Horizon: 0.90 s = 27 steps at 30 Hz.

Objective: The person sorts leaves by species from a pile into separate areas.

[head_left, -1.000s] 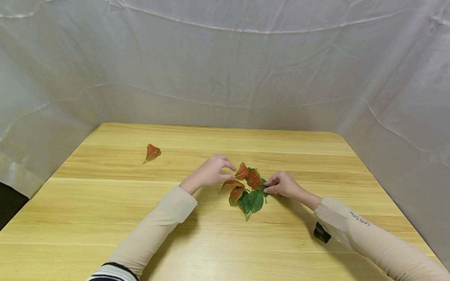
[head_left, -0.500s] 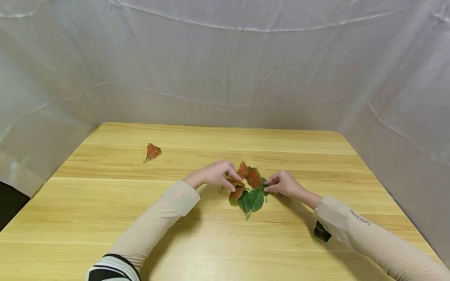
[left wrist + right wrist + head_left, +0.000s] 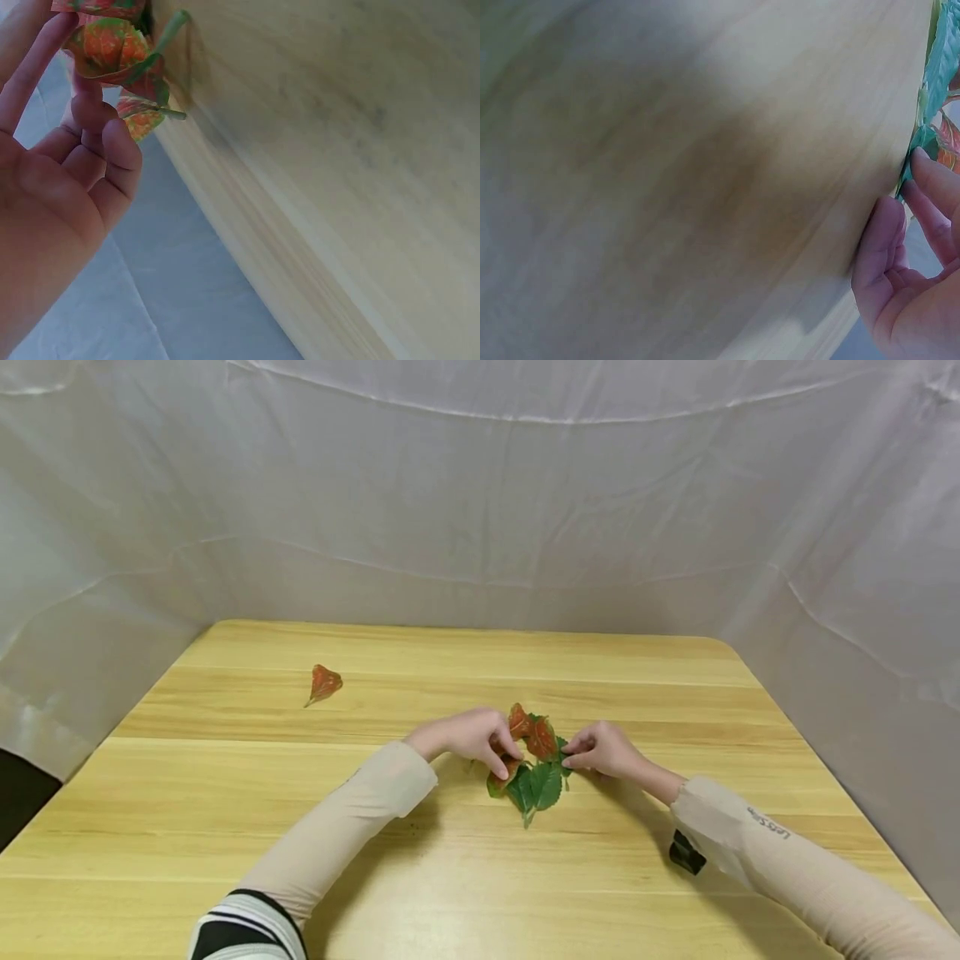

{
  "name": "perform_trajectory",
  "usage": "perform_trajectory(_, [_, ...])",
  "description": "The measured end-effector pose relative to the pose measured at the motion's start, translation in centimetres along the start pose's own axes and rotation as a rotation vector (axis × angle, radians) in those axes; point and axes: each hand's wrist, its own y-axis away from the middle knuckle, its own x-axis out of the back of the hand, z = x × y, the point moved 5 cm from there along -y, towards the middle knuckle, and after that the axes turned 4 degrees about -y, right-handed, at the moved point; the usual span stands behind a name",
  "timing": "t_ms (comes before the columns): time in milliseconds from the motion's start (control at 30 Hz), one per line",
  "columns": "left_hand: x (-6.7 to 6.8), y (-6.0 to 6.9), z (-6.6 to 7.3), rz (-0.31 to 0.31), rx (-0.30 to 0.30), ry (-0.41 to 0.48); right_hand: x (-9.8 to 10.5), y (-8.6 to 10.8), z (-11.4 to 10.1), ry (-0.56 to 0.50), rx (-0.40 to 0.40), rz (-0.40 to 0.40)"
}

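Observation:
Red and green artificial leaves form a ring on the table between my hands. My left hand (image 3: pixel 480 737) reaches over the ring's left side. Its thumb and forefinger pinch a red leaf (image 3: pixel 512 767) with a green edge, and part of the ring lies hidden beneath the hand. In the left wrist view, an orange-red leaf (image 3: pixel 112 49) with a green stem shows beside the fingers. Opposite, my right hand (image 3: pixel 607 752) pinches a dark green leaf (image 3: pixel 562 748) at the ring's right edge. Two green leaves (image 3: pixel 546 785) lie at the front, and red leaves (image 3: pixel 541 739) at the back.
A single red leaf (image 3: pixel 324 683) lies apart at the table's back left. A small black object (image 3: pixel 686 853) is partly under the right sleeve. Pale cloth (image 3: pixel 480 510) hangs behind and beside the wooden table (image 3: pixel 480 893).
My left hand has moved right and slightly toward me over the ring, its thumb and forefinger coming onto a red leaf. The right hand keeps its pinch in the same place.

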Motion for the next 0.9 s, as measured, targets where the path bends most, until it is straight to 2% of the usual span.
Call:
perform_trajectory(233, [-0.5,-0.5,-0.1,-0.032,-0.029,-0.012,-0.1,0.0,0.1,-0.005,-0.005,-0.004])
perform_trajectory(333, [-0.7,-0.6,-0.1,-0.050,-0.023,0.000,-0.1,0.0,0.1,-0.002,-0.002,-0.004])
perform_trajectory(533, [-1.2,-0.8,-0.3,-0.078,0.008,0.032,-0.2,0.1,0.1,-0.003,0.006,-0.004])
perform_trajectory(767, [-1.8,-0.8,-0.6,-0.138,0.071,0.072,-0.1,0.1,0.1,0.011,-0.001,-0.005])
perform_trajectory(900, [-2.0,-0.9,-0.6,-0.149,0.073,0.078,0.0,0.1,0.1,0.027,-0.012,-0.005])
